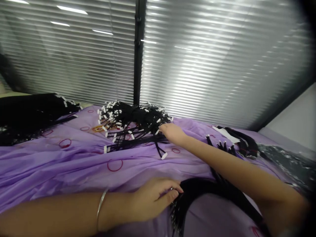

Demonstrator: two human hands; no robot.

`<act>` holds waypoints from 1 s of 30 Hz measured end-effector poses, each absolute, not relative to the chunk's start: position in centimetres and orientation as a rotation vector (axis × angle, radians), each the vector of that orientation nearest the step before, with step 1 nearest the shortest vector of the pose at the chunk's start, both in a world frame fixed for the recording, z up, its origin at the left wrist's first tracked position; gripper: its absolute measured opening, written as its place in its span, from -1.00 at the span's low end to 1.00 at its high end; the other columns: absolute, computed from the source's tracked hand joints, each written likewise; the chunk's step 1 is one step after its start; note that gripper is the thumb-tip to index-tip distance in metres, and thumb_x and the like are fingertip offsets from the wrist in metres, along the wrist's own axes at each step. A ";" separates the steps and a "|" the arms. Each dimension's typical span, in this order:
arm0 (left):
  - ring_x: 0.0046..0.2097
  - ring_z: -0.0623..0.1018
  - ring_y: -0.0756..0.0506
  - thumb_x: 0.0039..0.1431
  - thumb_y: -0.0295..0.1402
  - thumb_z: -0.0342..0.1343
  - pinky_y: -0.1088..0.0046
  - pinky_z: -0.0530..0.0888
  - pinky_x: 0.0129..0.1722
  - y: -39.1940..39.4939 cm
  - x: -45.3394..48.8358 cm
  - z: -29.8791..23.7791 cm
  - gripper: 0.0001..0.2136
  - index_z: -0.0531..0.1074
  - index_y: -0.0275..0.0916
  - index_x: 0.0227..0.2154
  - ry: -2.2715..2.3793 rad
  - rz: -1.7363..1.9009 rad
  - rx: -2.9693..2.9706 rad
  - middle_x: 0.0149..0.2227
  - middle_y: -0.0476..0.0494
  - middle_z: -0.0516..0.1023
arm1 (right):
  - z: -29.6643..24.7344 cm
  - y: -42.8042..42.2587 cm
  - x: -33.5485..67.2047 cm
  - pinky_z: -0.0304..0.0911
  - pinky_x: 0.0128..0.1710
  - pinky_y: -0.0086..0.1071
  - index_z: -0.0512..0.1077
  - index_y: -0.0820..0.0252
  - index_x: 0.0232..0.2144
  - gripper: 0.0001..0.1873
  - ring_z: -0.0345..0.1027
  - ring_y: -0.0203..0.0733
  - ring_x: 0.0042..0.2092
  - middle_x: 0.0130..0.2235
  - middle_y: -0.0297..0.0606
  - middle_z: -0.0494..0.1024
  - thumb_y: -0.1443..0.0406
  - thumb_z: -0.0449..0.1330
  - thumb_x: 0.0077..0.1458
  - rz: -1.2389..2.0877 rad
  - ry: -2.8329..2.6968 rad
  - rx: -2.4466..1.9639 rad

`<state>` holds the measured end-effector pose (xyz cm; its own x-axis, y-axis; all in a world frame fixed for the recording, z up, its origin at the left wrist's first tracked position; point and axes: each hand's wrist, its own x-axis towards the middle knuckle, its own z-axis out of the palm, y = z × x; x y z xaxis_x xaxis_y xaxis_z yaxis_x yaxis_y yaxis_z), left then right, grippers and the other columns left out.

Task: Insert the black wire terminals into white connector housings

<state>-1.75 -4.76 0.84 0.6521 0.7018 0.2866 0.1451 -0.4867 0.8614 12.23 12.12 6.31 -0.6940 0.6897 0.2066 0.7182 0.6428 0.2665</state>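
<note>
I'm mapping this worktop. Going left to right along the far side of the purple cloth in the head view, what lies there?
From the left: black heap → pile of black white-tipped strands → right hand → smaller bunch of black strands → dark glittery material.

Tagged strand pile [130,121] at the back of the surface [74,164], my right hand [172,131] at its right edge, my left hand [153,197] nearer on a bundle [202,188], another heap [27,115] far left, blinds [209,59] behind.
</note>
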 end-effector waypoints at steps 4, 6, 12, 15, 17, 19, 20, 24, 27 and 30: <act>-0.08 0.48 -0.10 0.25 -0.23 -0.12 0.35 0.37 -0.03 -4.4 -1.5 0.6 -0.70 0.45 -0.26 -0.20 0.676 0.811 1.735 -0.15 -0.21 0.53 | 9.8 8.8 15.1 0.10 -0.43 -0.39 0.30 0.26 -0.17 -0.77 0.34 -0.19 -0.39 -0.38 -0.16 0.49 0.35 -0.10 0.20 -0.589 -2.584 -1.320; -0.11 0.49 -0.11 0.21 -0.23 -0.04 0.32 0.37 -0.05 -3.9 -1.3 0.4 -0.75 0.43 -0.27 -0.22 0.663 0.826 1.474 -0.19 -0.19 0.53 | 11.4 6.8 17.3 0.06 -0.43 -0.36 0.25 0.27 -0.11 -0.72 0.34 -0.12 -0.36 -0.34 -0.10 0.48 0.33 -0.16 0.21 -0.659 -2.467 -1.389; -0.08 0.51 -0.18 0.19 -0.19 -0.01 0.20 0.34 0.00 -1.8 -1.6 0.6 -0.67 0.33 -0.33 -0.10 0.419 0.806 0.659 -0.14 -0.31 0.51 | 13.5 1.2 24.4 0.10 -0.45 -0.34 0.31 0.24 -0.19 -0.71 0.34 -0.11 -0.42 -0.43 -0.16 0.48 0.25 -0.14 0.18 -0.891 -2.104 -1.468; -0.06 0.51 -0.18 0.22 -0.20 -0.06 0.36 0.44 -0.12 -1.2 -2.0 1.2 -0.70 0.38 -0.35 -0.20 0.392 0.823 0.524 -0.06 -0.33 0.48 | 12.9 -1.1 27.1 0.09 -0.50 -0.36 0.33 0.24 -0.24 -0.71 0.32 -0.14 -0.48 -0.47 -0.17 0.47 0.23 -0.13 0.18 -0.903 -2.100 -1.510; -0.15 0.55 -0.14 0.22 -0.18 -0.06 0.47 0.48 -0.27 -0.9 -2.1 1.4 -0.68 0.40 -0.38 -0.25 0.427 0.828 0.503 -0.14 -0.32 0.52 | 12.2 -1.9 28.7 0.07 -0.51 -0.36 0.34 0.25 -0.25 -0.72 0.32 -0.13 -0.48 -0.47 -0.15 0.48 0.24 -0.11 0.18 -0.963 -2.117 -1.526; -0.26 0.58 -0.09 0.23 -0.22 -0.07 0.53 0.49 -0.33 -0.9 -2.0 1.3 -0.69 0.41 -0.41 -0.25 0.507 0.840 0.518 -0.27 -0.29 0.55 | 11.6 -1.9 30.2 0.08 -0.49 -0.34 0.35 0.25 -0.25 -0.75 0.33 -0.11 -0.44 -0.44 -0.11 0.49 0.27 -0.08 0.17 -1.039 -2.163 -1.465; -0.28 0.58 -0.06 0.23 -0.28 -0.05 0.55 0.49 -0.31 -0.8 -1.9 1.1 -0.74 0.41 -0.41 -0.26 0.549 0.856 0.526 -0.32 -0.26 0.56 | 11.5 -1.6 30.8 0.09 -0.46 -0.33 0.36 0.25 -0.25 -0.76 0.33 -0.10 -0.41 -0.43 -0.09 0.49 0.29 -0.06 0.16 -1.062 -2.208 -1.411; -0.17 0.56 -0.04 0.15 -0.58 0.00 0.52 0.41 -0.04 -0.7 -1.5 0.1 -0.89 0.42 -0.35 -0.36 0.645 0.901 0.536 -0.32 -0.12 0.58 | 11.1 0.9 31.4 0.14 -0.29 -0.31 0.42 0.21 -0.30 -0.79 0.30 -0.12 -0.31 -0.42 -0.11 0.48 0.36 -0.02 0.14 -0.988 -2.414 -1.313; -0.15 0.56 -0.11 0.16 -0.54 0.01 0.35 0.39 0.02 -0.5 -1.3 -0.3 -0.89 0.41 -0.33 -0.43 0.668 0.885 0.563 -0.32 -0.15 0.59 | 10.0 1.1 28.8 0.12 -0.13 -0.19 0.43 0.24 -0.26 -0.77 0.27 -0.04 -0.15 -0.19 0.00 0.44 0.33 -0.01 0.15 -0.903 -2.385 -1.401; -0.11 0.54 -0.16 0.15 -0.57 0.00 0.25 0.36 0.05 -0.2 -1.4 -0.4 -0.87 0.41 -0.35 -0.45 0.654 0.856 0.585 -0.26 -0.22 0.58 | 8.1 -1.2 24.2 0.19 -0.12 -0.29 0.40 0.26 -0.19 -0.78 0.29 -0.12 -0.13 -0.17 -0.07 0.42 0.33 0.02 0.15 -0.499 -2.451 -1.408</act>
<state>-1.37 -0.24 -0.40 0.4889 0.8256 -0.2819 -0.4882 0.5267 0.6958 24.21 -1.22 8.13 -0.4907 0.7760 0.3963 0.8692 0.4679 0.1599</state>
